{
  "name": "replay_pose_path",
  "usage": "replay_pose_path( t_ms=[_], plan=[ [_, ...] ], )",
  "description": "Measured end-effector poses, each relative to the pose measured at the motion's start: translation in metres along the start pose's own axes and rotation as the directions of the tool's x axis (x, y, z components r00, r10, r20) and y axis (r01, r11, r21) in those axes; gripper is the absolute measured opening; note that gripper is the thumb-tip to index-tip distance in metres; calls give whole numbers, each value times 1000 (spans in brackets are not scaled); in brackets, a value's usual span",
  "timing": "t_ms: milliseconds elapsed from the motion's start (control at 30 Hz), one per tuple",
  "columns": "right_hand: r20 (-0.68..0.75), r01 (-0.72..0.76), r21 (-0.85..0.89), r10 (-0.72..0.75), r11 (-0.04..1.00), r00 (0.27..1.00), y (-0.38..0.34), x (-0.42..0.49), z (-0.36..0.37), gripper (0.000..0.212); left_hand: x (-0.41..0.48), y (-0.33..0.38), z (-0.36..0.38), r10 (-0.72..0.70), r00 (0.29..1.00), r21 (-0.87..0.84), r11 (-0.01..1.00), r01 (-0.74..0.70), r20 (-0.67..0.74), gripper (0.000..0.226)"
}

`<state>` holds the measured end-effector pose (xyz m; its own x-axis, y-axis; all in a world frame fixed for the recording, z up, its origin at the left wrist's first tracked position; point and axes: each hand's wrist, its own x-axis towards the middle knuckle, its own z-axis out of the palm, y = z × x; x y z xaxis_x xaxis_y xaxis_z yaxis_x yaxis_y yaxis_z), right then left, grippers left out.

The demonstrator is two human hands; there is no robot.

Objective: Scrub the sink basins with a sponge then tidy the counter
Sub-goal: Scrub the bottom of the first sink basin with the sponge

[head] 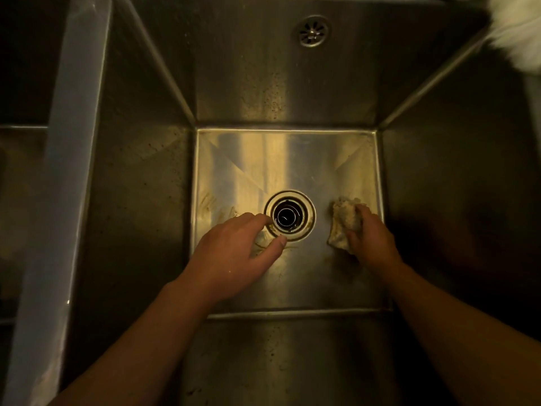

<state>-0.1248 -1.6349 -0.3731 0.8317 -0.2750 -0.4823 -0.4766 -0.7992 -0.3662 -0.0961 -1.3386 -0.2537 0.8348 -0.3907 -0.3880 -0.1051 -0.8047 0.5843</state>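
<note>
I look straight down into a deep stainless steel sink basin (287,159). A round drain (289,215) sits in the middle of its floor. My right hand (373,240) grips a pale, worn sponge (344,222) and presses it on the basin floor, right of the drain. My left hand (237,254) lies low over the floor at the drain's left rim, its index finger and thumb reaching toward the rim with nothing held. Brownish smears mark the floor under and left of that hand.
An overflow grate (313,31) is set high in the far wall. A steel divider rim (63,171) runs down the left side, with another basin dark beyond it. Something white and fluffy (518,27) shows at the top right corner.
</note>
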Motion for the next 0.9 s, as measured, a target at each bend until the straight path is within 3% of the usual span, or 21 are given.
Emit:
replay_pose_path(
  t_ms=[300,467,900],
  plan=[
    [133,-290,41,283,956,950,-7,-33,1,51,0,2,2,20,1000,-22,1000,-19,14,59],
    [177,-262,159,234,952,956,-5,-48,2,62,-1,5,3,43,999,-20,999,-43,13,62],
    [205,-116,280,59,953,977,-43,-35,32,60,-3,5,3,25,1000,-52,998,-26,-8,57]
  ],
)
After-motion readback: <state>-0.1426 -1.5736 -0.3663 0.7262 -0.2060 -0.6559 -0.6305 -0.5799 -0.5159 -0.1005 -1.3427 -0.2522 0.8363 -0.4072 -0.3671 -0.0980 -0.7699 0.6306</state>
